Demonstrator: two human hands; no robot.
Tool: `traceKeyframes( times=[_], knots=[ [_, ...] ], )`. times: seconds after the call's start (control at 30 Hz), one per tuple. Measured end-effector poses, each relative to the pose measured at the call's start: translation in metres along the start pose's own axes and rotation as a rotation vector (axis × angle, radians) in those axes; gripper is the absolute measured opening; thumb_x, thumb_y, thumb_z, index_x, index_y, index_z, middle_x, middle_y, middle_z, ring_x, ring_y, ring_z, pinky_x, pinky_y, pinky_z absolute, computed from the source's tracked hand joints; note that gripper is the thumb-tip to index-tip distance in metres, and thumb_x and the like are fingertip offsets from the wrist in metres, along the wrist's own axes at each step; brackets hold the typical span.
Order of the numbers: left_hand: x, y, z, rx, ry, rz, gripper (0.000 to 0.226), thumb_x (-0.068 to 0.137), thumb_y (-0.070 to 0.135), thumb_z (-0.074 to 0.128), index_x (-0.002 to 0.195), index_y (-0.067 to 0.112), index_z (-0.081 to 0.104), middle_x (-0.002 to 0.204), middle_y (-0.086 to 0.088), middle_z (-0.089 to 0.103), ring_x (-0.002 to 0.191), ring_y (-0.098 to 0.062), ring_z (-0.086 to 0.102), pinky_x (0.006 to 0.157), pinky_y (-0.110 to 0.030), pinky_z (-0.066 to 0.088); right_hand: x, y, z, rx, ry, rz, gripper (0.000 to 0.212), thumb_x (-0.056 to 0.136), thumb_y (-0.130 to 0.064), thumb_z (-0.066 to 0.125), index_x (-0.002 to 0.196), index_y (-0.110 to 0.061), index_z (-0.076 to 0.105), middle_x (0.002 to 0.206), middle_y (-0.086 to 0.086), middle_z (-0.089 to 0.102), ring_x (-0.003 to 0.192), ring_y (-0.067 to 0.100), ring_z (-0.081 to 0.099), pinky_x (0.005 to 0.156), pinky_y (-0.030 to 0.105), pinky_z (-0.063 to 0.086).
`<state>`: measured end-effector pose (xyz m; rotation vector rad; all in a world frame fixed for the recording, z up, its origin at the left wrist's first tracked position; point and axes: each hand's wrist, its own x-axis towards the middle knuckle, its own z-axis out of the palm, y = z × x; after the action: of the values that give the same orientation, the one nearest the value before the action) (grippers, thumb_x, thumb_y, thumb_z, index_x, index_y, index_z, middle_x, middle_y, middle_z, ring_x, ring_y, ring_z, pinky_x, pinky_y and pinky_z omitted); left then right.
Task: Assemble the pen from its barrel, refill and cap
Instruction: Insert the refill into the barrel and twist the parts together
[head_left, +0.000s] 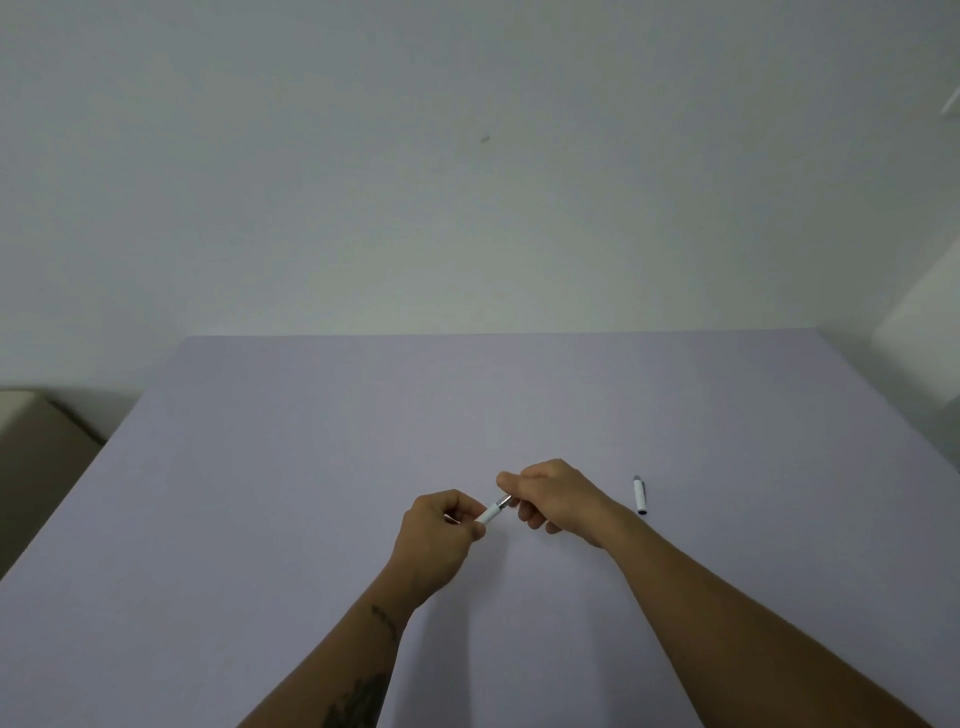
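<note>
My left hand (441, 525) grips a white pen barrel (488, 514) that points up and to the right. A short metallic section (504, 502) shows at the barrel's upper end. My right hand (556, 496) pinches that end; the part inside its fingers is hidden. Both hands are held just above the lilac table (311, 467). A white cap (639, 494) with a dark tip lies alone on the table to the right of my right hand.
A pale wall rises behind the table's far edge. A beige box-like object (36, 447) stands off the table's left side. A white object (924, 332) sits beyond the right corner.
</note>
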<state>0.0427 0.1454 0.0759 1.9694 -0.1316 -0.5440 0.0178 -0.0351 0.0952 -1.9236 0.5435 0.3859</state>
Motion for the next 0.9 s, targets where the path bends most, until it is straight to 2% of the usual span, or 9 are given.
traceKeyframes(
  times=[0.1,0.17,0.23,0.33,0.43,0.57,0.63,0.8,0.9],
  knots=[
    [0.001,0.002,0.001,0.004,0.001,-0.003,0.011,0.083,0.004,0.068,0.082,0.013,0.074,0.071,-0.001,0.059,0.055,-0.013,0.047,0.05,-0.022,0.039,-0.001,0.001,-0.008,0.109,0.012,-0.029,0.02,0.084,-0.034,0.066,0.093,-0.016,0.071,0.081,0.002,0.071,0.069,0.014,0.065,0.065,0.029,0.051],
    [0.001,0.003,0.002,0.007,-0.004,0.0,0.011,0.083,0.004,0.068,0.082,0.013,0.074,0.071,-0.002,0.06,0.054,-0.013,0.047,0.049,-0.021,0.039,-0.002,0.005,-0.011,0.117,0.02,-0.066,0.011,0.082,-0.019,0.068,0.092,-0.019,0.073,0.081,0.0,0.071,0.069,0.012,0.066,0.065,0.028,0.052],
    [0.001,0.005,0.002,0.005,-0.004,0.006,0.012,0.083,0.003,0.067,0.081,0.013,0.074,0.072,-0.002,0.061,0.054,-0.013,0.048,0.049,-0.021,0.04,-0.003,0.008,-0.011,0.089,0.034,-0.096,0.012,0.082,-0.011,0.069,0.086,-0.021,0.075,0.077,-0.002,0.07,0.068,0.01,0.065,0.064,0.027,0.053],
    [0.002,0.006,0.003,0.012,0.008,0.008,0.013,0.082,0.003,0.069,0.079,0.015,0.073,0.072,-0.001,0.062,0.055,-0.012,0.049,0.048,-0.02,0.04,-0.003,0.012,-0.008,0.062,0.086,-0.135,0.014,0.082,-0.012,0.069,0.079,-0.023,0.075,0.074,0.0,0.07,0.068,0.012,0.064,0.065,0.029,0.052],
    [0.003,0.005,0.003,0.015,0.012,-0.001,0.013,0.081,0.004,0.07,0.079,0.016,0.073,0.073,-0.001,0.063,0.054,-0.012,0.049,0.046,-0.019,0.04,-0.005,0.013,-0.004,0.034,0.111,-0.145,0.011,0.082,-0.022,0.067,0.073,-0.02,0.073,0.071,0.003,0.068,0.066,0.015,0.06,0.064,0.032,0.049],
    [0.003,0.005,0.004,0.04,0.014,0.001,0.012,0.08,0.006,0.071,0.078,0.018,0.073,0.075,0.0,0.064,0.055,-0.011,0.051,0.049,-0.02,0.042,-0.007,0.013,0.0,-0.036,0.12,-0.118,0.032,0.086,-0.038,0.064,0.063,-0.016,0.067,0.061,-0.002,0.064,0.057,0.012,0.052,0.057,0.027,0.044],
    [0.003,0.005,0.004,0.044,0.011,-0.002,0.013,0.08,0.006,0.071,0.077,0.018,0.073,0.074,0.0,0.064,0.054,-0.011,0.05,0.048,-0.019,0.042,-0.008,0.013,0.0,-0.044,0.118,-0.112,0.034,0.087,-0.04,0.063,0.063,-0.016,0.066,0.058,-0.005,0.064,0.056,0.011,0.052,0.055,0.025,0.043],
    [0.004,0.007,0.003,0.057,0.02,-0.006,0.014,0.08,0.006,0.071,0.076,0.019,0.072,0.073,0.0,0.064,0.054,-0.012,0.05,0.048,-0.019,0.041,-0.007,0.011,-0.007,0.065,0.092,-0.141,0.008,0.084,-0.025,0.07,0.091,-0.022,0.072,0.081,0.002,0.07,0.071,0.013,0.065,0.064,0.027,0.053],
    [0.005,0.009,0.002,0.065,0.026,-0.013,0.014,0.08,0.007,0.072,0.076,0.02,0.072,0.072,0.0,0.064,0.053,-0.011,0.05,0.046,-0.018,0.04,-0.006,0.011,-0.008,0.081,0.074,-0.144,0.01,0.084,-0.014,0.069,0.09,-0.021,0.074,0.08,0.001,0.069,0.071,0.012,0.065,0.067,0.029,0.054]
  ],
)
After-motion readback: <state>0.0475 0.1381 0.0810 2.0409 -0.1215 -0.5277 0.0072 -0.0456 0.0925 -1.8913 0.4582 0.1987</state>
